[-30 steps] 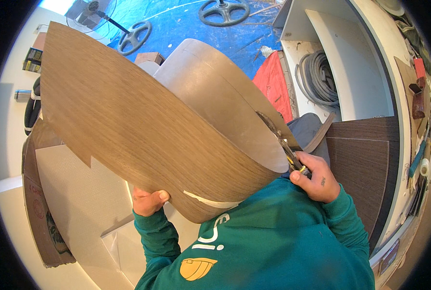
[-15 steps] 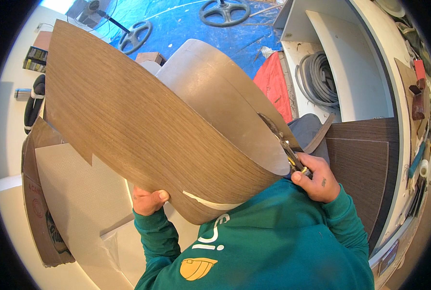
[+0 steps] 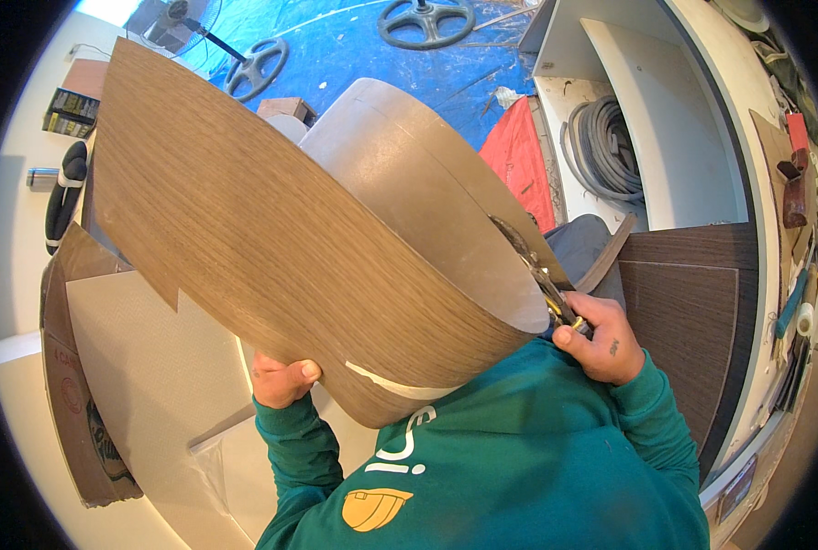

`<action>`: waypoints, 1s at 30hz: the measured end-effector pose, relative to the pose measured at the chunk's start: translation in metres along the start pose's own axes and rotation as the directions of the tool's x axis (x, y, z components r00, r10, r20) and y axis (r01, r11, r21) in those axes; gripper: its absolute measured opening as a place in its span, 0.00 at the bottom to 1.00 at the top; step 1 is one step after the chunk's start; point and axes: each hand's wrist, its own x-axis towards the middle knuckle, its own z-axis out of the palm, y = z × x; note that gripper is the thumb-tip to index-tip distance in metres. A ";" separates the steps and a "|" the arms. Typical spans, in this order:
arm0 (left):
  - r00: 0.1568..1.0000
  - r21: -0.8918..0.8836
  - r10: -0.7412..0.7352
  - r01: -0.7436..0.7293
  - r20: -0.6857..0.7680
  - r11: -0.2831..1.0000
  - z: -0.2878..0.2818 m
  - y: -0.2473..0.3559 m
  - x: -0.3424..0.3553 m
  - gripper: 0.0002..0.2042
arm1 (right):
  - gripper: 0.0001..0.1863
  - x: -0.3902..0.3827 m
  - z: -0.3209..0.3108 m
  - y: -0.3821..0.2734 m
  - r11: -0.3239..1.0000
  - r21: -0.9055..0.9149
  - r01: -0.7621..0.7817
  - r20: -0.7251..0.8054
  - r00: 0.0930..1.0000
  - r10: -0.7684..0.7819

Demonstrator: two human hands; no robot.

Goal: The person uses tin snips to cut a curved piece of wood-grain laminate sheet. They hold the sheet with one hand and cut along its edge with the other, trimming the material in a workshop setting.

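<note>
A long wood-grain laminate sheet [image 3: 271,211] curls in front of me, its plain greyish back [image 3: 400,156] facing inward. A notch breaks its lower left edge, and a pale strip of tape [image 3: 395,382] sticks to its face near the bend. My left hand [image 3: 283,379] grips the sheet's lower edge, thumb on the wood-grain face and most fingers hidden behind. In my right hand [image 3: 603,339] are dark metal snips [image 3: 542,275] with yellow on the handles. Their blades point up and away at the sheet's right-hand edge; whether they are closed I cannot tell.
On the left stands an opened cardboard box [image 3: 70,367] beside a pale panel [image 3: 152,348]. A white cabinet [image 3: 657,119] at the right holds a coiled grey hose [image 3: 602,151]. Hand tools lie along the far right. Blue sheeting [image 3: 336,46] covers the floor ahead, under round stand bases [image 3: 425,23].
The upper left end of the laminate sheet has shifted slightly to the right. Both hands stay almost where they were, keeping their grips.
</note>
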 end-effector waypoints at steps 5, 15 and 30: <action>1.000 0.012 0.000 0.000 -0.004 1.000 0.003 0.002 0.000 0.35 | 0.27 0.002 -0.002 0.000 0.999 -0.043 0.032 0.010 0.999 -0.032; 0.999 -0.002 0.032 -0.032 -0.008 0.999 -0.002 0.000 -0.003 0.34 | 0.29 0.009 -0.004 -0.011 0.998 -0.038 0.058 0.032 0.998 -0.057; 1.000 0.017 0.013 -0.013 0.001 1.000 0.000 0.002 -0.002 0.36 | 0.28 0.005 -0.002 -0.004 0.998 -0.031 0.048 0.001 0.999 -0.048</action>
